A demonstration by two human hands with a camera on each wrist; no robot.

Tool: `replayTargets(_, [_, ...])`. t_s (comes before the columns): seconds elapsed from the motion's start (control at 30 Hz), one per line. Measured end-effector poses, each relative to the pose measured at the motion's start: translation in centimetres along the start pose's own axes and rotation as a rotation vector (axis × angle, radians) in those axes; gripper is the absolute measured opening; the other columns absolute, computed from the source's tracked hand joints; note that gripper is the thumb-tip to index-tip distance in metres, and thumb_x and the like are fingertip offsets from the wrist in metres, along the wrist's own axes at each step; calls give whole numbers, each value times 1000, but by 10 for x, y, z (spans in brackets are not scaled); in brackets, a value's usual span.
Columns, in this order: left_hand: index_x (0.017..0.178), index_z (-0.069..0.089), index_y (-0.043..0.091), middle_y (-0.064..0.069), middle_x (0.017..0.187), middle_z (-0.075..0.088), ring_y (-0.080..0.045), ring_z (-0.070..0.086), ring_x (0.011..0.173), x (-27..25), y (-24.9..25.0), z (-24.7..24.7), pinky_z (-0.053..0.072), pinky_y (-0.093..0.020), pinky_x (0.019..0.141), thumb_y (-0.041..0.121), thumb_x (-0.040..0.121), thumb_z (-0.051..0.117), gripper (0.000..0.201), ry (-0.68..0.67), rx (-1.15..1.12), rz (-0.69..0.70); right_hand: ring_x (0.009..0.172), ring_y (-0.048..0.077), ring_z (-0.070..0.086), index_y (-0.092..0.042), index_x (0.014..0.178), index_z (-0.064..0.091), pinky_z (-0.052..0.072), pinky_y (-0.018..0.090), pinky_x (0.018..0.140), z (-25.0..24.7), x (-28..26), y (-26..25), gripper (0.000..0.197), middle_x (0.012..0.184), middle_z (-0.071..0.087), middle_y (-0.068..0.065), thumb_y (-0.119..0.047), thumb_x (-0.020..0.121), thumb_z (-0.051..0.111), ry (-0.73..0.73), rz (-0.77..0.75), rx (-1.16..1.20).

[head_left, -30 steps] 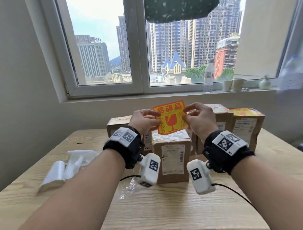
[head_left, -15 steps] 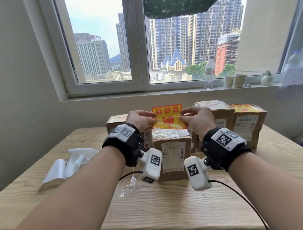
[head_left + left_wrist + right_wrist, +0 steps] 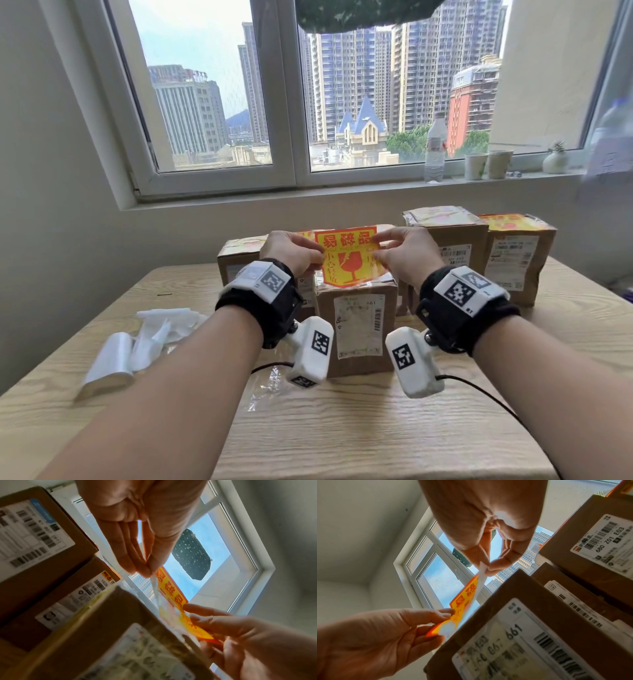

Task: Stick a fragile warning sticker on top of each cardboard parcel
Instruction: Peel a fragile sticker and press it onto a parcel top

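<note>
A yellow and red fragile sticker (image 3: 347, 257) is stretched between both hands just above the front cardboard parcel (image 3: 358, 325). Its lower edge reaches the parcel's taped top; contact is unclear. My left hand (image 3: 320, 255) pinches the sticker's left edge and my right hand (image 3: 375, 246) pinches its right edge. In the left wrist view the left hand (image 3: 150, 573) nips the sticker (image 3: 171, 592) over the parcel (image 3: 106, 628). In the right wrist view the right hand (image 3: 485, 566) nips the sticker (image 3: 467, 597). Parcels behind (image 3: 239, 260), (image 3: 452, 246), (image 3: 517, 260) carry stickers on top.
White plastic wrappers (image 3: 144, 339) lie at the table's left, and a clear film scrap (image 3: 270, 387) lies near the front parcel. A black cable (image 3: 479, 387) trails over the wooden table (image 3: 342, 445). A bottle (image 3: 435, 150) and cups (image 3: 486, 164) stand on the windowsill.
Both hands have brought the sticker down from in front of the window to just above the front parcel's top, still pinching its two side edges.
</note>
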State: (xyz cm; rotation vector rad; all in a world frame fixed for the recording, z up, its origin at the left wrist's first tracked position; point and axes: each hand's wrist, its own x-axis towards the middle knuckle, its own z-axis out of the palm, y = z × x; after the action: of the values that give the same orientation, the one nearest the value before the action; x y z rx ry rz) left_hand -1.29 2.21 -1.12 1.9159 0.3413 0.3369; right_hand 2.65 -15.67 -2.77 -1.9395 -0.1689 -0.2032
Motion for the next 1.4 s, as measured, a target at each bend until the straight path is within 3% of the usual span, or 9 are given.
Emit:
replayTargets(0.13, [71,75,19,1,77,74,-10,72,75,0,-4,4,60,-31,77,9,72,79,12,30,126,35,89,17,70,-30,83,71,59,37,84,0,0,3,20,99,71,1,-11,81,75,-12,9,-67])
replayTargets(0.33, [68,74,23,4,84,73,-11,69,84,1,-6,8,58,-32,82,12,73,79,13,67,240,82,96,12,63,-23,105,75,50,22,84,5,-1,3,20,113,70,-1,-15,88,67,-12,-37,-306])
replayTargets(0.5, [78,78,21,5,91,73,-9,65,88,1,-5,7,56,-28,83,16,73,78,7,78,336,114,110,16,60,-18,107,75,45,27,98,7,-1,2,22,119,69,0,-12,90,63,-27,-33,-360])
replayTargets(0.8, [84,80,22,5,98,73,-7,61,91,0,-5,9,50,-22,81,23,74,77,10,70,475,138,107,15,60,-17,105,76,46,27,95,9,-2,1,25,117,69,2,-7,89,60,-23,-39,-407])
replayTargets(1.03, [87,77,26,4,107,69,-12,61,99,3,-11,15,53,-32,89,36,70,81,20,20,507,113,98,15,61,-17,103,75,52,31,93,11,-3,6,19,113,68,3,-14,88,64,1,-77,-476])
replayTargets(1.13, [83,73,39,-2,126,59,-20,54,116,4,-15,15,50,-43,95,59,57,79,34,3,565,102,113,19,49,-24,115,70,45,36,100,8,-8,7,26,126,53,4,-26,90,61,7,-134,-588])
replayTargets(1.23, [102,68,46,-2,133,54,-20,52,121,7,-24,13,46,-43,100,72,54,70,55,-110,573,117,139,23,25,-36,137,50,28,48,112,10,-13,7,42,151,31,2,-41,96,49,-130,-245,-714])
replayTargets(1.33, [126,58,36,1,130,56,-16,55,115,0,-26,4,45,-29,96,60,71,70,61,-197,488,130,149,23,8,-37,146,37,14,53,117,16,-14,13,51,162,9,-3,-53,98,36,-277,-192,-770])
replayTargets(1.4, [136,50,32,-2,127,57,-18,56,114,1,-30,1,47,-30,95,49,81,67,61,-194,443,117,149,24,11,-32,149,34,16,50,119,13,-11,21,53,162,13,0,-51,99,34,-249,-102,-681])
